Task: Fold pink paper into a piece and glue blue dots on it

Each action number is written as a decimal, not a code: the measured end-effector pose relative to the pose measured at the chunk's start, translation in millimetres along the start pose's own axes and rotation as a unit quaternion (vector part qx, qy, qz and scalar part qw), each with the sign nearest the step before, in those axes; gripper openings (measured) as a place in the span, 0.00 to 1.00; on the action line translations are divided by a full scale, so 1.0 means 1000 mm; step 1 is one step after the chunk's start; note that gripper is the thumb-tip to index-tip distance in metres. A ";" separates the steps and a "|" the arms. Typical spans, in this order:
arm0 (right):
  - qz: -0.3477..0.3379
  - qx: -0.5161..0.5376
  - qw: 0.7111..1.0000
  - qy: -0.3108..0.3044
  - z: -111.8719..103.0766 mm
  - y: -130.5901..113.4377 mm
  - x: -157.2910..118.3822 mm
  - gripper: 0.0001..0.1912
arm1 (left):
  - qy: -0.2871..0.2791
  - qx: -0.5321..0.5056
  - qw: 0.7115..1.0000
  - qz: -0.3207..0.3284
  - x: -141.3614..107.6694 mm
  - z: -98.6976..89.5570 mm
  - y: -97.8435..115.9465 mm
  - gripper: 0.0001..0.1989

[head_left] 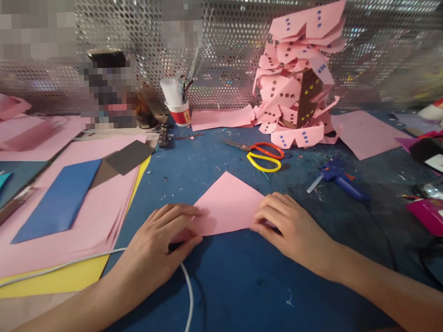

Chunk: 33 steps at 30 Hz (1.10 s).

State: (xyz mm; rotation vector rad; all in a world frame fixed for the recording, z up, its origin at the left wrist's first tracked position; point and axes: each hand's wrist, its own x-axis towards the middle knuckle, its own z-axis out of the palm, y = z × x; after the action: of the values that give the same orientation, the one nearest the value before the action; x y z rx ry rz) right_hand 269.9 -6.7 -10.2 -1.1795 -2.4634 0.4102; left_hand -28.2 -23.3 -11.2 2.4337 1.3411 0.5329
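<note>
A pink paper folded into a triangle (228, 204) lies on the blue table, its peak pointing away from me and its straight edge toward me. At its left corner my left hand (169, 233) holds the paper between thumb and fingers. The right corner is pinched by my right hand (281, 222), thumb below and fingers on top. Both hands rest on the table, and they cover the two side corners. Beyond the peak lie scissors (265, 156) with one red and one yellow handle.
Pink sheets (110, 204) with a blue card (63, 200) lie left. A glue gun (340, 179) lies right. Behind stand a cup of tools (178, 113) and a stack of pink paper shapes (284, 93). A white cable (189, 288) runs beneath my left hand.
</note>
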 end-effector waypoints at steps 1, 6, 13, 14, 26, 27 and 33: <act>-0.001 0.001 1.000 0.001 0.000 0.000 0.000 0.07 | 0.001 0.001 1.000 0.000 0.000 -0.001 0.000 0.04; -0.009 0.002 1.000 0.012 0.000 0.002 0.001 0.06 | 0.008 0.007 1.000 -0.001 0.002 -0.003 -0.001 0.04; -0.006 0.000 1.000 0.014 -0.001 0.003 0.002 0.05 | -0.001 0.013 1.000 -0.009 0.002 -0.005 -0.004 0.07; -0.006 0.000 1.000 0.013 -0.001 0.003 0.002 0.05 | -0.004 0.017 1.000 -0.011 0.002 -0.006 -0.004 0.08; 0.009 -0.008 1.000 0.001 -0.002 0.003 0.001 0.06 | -0.003 0.025 0.999 -0.025 0.003 -0.006 -0.007 0.09; 0.013 -0.010 1.000 -0.002 -0.002 0.003 0.001 0.06 | -0.004 0.022 0.999 -0.026 0.003 -0.006 -0.008 0.09; 0.028 -0.014 0.999 -0.016 -0.002 0.002 0.002 0.08 | -0.009 0.014 1.000 -0.023 0.003 -0.005 -0.010 0.10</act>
State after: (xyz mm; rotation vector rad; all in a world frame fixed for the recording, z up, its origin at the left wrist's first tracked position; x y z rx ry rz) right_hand 271.4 -3.6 -9.0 -1.2658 -2.4756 0.4150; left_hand -36.4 -15.3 -10.8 2.4183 1.4020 0.4835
